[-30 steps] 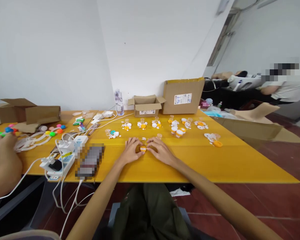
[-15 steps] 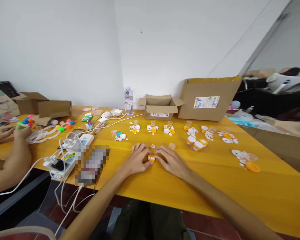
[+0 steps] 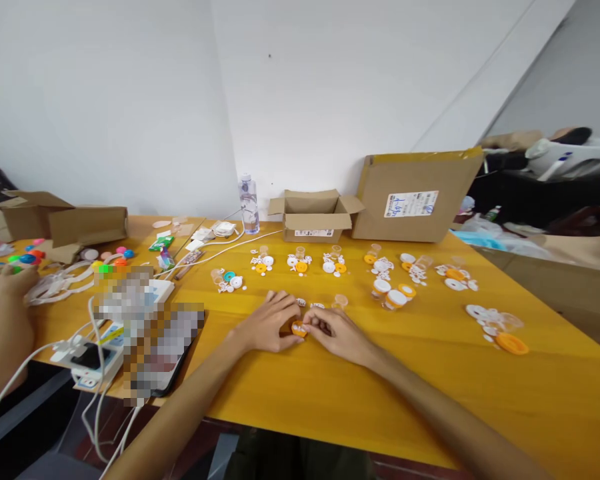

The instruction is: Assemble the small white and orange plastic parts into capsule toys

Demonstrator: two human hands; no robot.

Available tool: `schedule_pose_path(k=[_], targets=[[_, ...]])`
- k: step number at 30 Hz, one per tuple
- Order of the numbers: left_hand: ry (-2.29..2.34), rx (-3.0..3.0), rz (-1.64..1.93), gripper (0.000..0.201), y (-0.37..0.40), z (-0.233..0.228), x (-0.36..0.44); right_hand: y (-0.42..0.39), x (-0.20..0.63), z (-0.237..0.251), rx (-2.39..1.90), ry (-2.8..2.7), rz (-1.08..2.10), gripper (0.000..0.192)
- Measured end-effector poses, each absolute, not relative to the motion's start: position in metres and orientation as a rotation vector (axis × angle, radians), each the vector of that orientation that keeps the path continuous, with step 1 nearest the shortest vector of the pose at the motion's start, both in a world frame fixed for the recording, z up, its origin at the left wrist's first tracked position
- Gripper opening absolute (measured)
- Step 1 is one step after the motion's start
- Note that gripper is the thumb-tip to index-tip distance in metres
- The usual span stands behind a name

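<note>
Left hand and right hand meet fingertip to fingertip, both pinching a small orange cap low over the yellow table. Small white parts lie just behind; open cardboard box farther back.

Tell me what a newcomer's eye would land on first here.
Both hands, left hand and right hand, pinch a small orange cap on the yellow table. Behind them lie clusters of white and orange parts, with an open cardboard box at the wall.
</note>
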State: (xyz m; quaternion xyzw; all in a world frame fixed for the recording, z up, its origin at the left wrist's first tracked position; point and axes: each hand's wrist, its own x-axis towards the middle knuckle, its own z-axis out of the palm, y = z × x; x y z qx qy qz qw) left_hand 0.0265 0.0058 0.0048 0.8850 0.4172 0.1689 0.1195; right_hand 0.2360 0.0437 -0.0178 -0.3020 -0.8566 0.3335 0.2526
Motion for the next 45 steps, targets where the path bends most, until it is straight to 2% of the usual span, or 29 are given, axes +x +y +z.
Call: schedule_pose_path(k=[6,19,45], targets=[[1.231,2.587,0.523,0.016,0.001,0.002,0.030,0.040,0.238,-0.011,-0.807,-2.386,0.882,0.009],[1.242,2.542,0.544,0.013,-0.003,0.004,0.027,0.035,0.239,-0.010,-0.874,-2.431,0.798,0.011],[1.254,2.609,0.488,0.014,-0.005,0.003,0.028,0.031,0.239,-0.015,-0.854,-2.330,0.887,0.015]])
